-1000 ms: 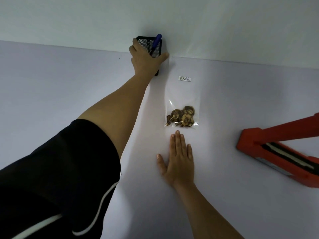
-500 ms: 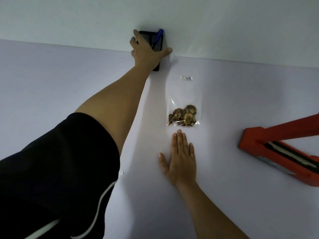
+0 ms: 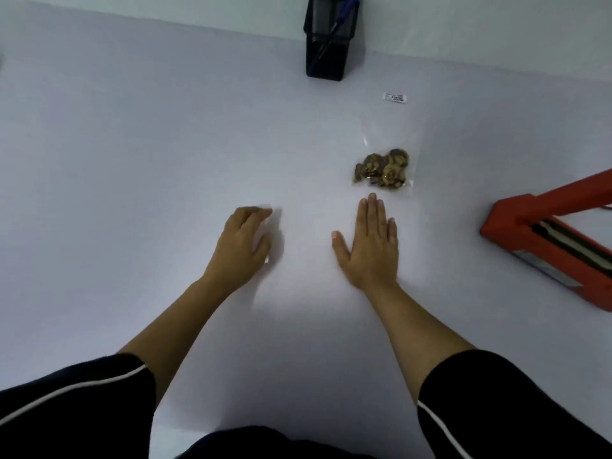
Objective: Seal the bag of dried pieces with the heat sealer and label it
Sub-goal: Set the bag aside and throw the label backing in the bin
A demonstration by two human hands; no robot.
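A clear plastic bag [image 3: 387, 150] lies flat on the table, with brown dried pieces [image 3: 381, 167] heaped at its near end. A small white printed label [image 3: 394, 97] lies beyond the bag. The red heat sealer [image 3: 543, 238] sits at the right edge with its arm raised. My right hand [image 3: 367, 241] rests palm down just short of the bag, fingers together, holding nothing. My left hand [image 3: 240, 246] is on the table to its left, fingers loosely curled and blurred, with nothing in it.
A black mesh pen holder [image 3: 328, 38] with a blue pen [image 3: 344, 13] stands against the back wall, behind and left of the bag. The pale table top [image 3: 132, 160] stretches wide to the left.
My left hand has let go of the pen holder and drawn back to the table beside my right hand. The right hand has stayed put; the view has tilted down.
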